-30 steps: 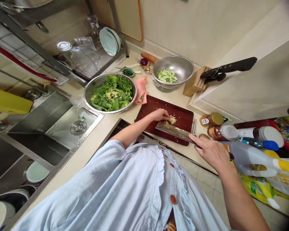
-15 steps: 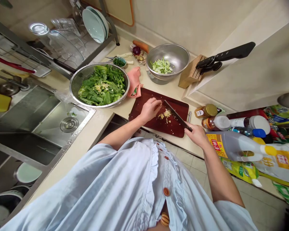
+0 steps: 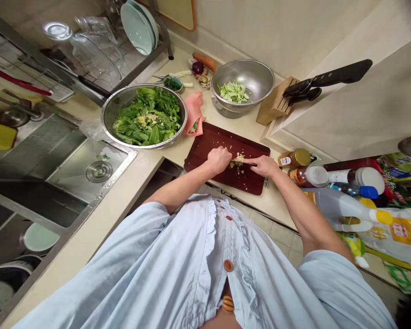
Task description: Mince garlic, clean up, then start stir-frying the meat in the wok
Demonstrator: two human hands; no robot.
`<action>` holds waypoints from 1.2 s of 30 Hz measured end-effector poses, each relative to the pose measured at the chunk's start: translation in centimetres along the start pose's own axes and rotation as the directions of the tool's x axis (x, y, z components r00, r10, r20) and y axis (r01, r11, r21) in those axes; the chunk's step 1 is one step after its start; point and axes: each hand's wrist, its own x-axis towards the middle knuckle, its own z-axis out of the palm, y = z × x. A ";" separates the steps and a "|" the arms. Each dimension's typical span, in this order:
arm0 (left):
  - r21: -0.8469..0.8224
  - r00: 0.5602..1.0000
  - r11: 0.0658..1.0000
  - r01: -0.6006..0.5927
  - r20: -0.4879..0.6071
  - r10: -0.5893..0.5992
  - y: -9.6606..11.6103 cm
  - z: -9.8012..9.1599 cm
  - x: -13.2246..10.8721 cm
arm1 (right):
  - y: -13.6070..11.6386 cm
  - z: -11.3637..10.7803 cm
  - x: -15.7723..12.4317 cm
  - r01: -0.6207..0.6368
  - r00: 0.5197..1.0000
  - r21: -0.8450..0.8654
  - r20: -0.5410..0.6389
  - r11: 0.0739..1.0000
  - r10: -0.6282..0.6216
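A dark red cutting board [image 3: 208, 141] lies on the counter with a small heap of chopped garlic [image 3: 239, 159] on it. My right hand [image 3: 265, 166] is closed round the handle of a cleaver [image 3: 249, 161], whose blade shows edge-on over the heap. My left hand [image 3: 219, 158] rests curled on the board, its fingers bunched against the left side of the garlic.
A steel bowl of leafy greens [image 3: 144, 117] stands left of the board, a pink cloth [image 3: 192, 112] beside it. A second steel bowl [image 3: 243, 84] holds pale chopped stems. A knife block [image 3: 276, 104] is at the back right, bottles [image 3: 308, 176] to the right, the sink [image 3: 55, 160] at left.
The cleaver swung from lying flat below the garlic to edge-on over the heap. My right hand moved up and left onto the board, and my left hand drew in against the garlic.
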 end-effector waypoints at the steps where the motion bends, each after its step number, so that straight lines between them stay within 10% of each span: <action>1: 0.002 1.000 1.000 0.011 0.009 -0.011 0.0 -0.2 -0.1 | 0.0 0.1 -0.1 0.008 1.000 -0.005 0.009 1.000 -0.008; 26: 0.151 0.970 0.959 -0.240 0.070 0.232 -2.3 -1.0 -0.1 | -4.9 3.4 -4.4 -0.162 0.985 0.193 -0.021 0.968 0.169; 36: 0.120 0.994 0.987 -0.110 -0.012 0.112 -0.6 -1.0 1.3 | -1.5 1.2 -2.1 -0.167 0.986 0.103 -0.014 0.981 0.169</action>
